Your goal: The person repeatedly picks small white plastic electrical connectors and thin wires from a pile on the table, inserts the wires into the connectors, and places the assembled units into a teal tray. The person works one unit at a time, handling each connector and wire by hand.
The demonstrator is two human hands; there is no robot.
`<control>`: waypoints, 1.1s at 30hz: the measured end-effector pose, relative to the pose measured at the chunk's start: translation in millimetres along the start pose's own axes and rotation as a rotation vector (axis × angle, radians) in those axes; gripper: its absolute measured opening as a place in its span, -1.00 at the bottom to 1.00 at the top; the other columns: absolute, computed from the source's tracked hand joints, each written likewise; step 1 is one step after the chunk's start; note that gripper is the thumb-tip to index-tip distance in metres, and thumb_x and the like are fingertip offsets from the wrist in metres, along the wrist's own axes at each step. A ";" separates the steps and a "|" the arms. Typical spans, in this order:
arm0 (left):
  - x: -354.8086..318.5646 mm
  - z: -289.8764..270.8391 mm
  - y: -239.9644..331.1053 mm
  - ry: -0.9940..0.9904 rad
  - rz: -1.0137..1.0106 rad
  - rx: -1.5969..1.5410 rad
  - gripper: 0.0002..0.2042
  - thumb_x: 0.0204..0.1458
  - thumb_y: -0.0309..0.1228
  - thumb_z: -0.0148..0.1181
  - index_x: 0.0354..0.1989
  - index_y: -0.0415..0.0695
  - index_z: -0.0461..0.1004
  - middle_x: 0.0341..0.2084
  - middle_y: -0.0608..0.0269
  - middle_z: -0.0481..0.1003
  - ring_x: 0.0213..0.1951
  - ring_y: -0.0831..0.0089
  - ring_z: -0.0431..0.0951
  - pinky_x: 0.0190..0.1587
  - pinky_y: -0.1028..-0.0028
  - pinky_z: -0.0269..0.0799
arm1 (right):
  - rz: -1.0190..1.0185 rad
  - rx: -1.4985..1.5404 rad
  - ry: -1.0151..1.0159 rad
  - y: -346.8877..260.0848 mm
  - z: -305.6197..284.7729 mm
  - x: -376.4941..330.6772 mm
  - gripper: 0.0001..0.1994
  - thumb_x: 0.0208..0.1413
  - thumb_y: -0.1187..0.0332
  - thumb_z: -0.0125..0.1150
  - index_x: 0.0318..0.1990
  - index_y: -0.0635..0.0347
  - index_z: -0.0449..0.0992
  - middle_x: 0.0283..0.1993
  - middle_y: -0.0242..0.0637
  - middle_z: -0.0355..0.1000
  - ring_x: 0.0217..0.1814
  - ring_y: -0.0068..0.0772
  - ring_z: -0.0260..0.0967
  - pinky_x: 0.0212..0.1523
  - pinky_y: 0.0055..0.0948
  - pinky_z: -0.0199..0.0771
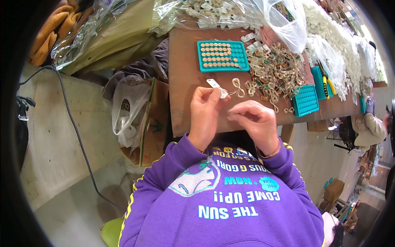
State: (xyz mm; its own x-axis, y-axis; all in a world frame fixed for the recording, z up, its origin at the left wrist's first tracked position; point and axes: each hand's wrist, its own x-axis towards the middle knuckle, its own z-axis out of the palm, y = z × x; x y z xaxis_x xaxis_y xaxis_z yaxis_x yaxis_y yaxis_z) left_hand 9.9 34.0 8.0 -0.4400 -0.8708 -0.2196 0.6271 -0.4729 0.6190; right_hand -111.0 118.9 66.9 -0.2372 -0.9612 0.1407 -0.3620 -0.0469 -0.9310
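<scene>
My left hand pinches a small white plastic piece between thumb and fingers, above the table's near edge. From that piece a thin pale wire runs out to the right, bundled into a loop. Beside it my right hand is held with thumb and forefinger together. Whatever lies between those fingertips, if anything, is too small to make out. Just beyond the hands is a teal tray with rows of round tan discs in its left and middle cells.
Right of the tray lies a heap of bundled wires with small parts. A second teal tray and yellow-handled pliers are farther right. White plastic pieces pile up at the back. An open cardboard box stands left of the table.
</scene>
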 end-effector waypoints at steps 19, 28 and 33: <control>0.7 -5.4 -8.3 -0.075 0.215 0.256 -0.86 0.16 -0.56 0.19 -0.26 -0.15 0.32 -0.28 0.27 0.49 -0.24 0.58 0.49 -0.14 0.55 0.42 | 0.294 0.134 0.118 15.5 21.8 13.3 -0.92 0.10 0.50 0.25 -0.32 0.35 0.56 -0.47 -0.33 0.56 -0.45 -0.71 0.46 -0.46 -0.63 0.44; -0.1 -6.6 -8.9 -0.106 0.296 0.459 -0.82 0.11 -0.62 0.19 -0.25 -0.19 0.29 -0.22 0.22 0.40 -0.21 0.54 0.47 -0.12 0.52 0.44 | 0.238 -0.030 0.133 12.1 22.2 9.0 -0.93 0.19 0.50 0.20 -0.30 0.34 0.51 -0.46 -0.35 0.50 -0.45 -0.66 0.45 -0.46 -0.65 0.46; -2.3 -6.0 -9.4 -0.083 0.318 0.511 -0.82 0.11 -0.62 0.19 -0.25 -0.20 0.28 -0.23 0.19 0.40 -0.21 0.53 0.48 -0.13 0.51 0.45 | 0.375 0.234 0.183 7.0 25.5 11.8 -0.94 0.19 0.51 0.19 -0.32 0.33 0.50 -0.49 -0.38 0.46 -0.51 -0.66 0.41 -0.52 -0.64 0.42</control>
State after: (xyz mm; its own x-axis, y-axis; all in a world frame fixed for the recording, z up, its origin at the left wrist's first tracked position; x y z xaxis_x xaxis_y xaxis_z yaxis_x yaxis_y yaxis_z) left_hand 8.8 39.7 -1.8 -0.3430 -0.9358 0.0820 0.3573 -0.0493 0.9327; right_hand -93.3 100.2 53.5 -0.4754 -0.8608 -0.1818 -0.0133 0.2137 -0.9768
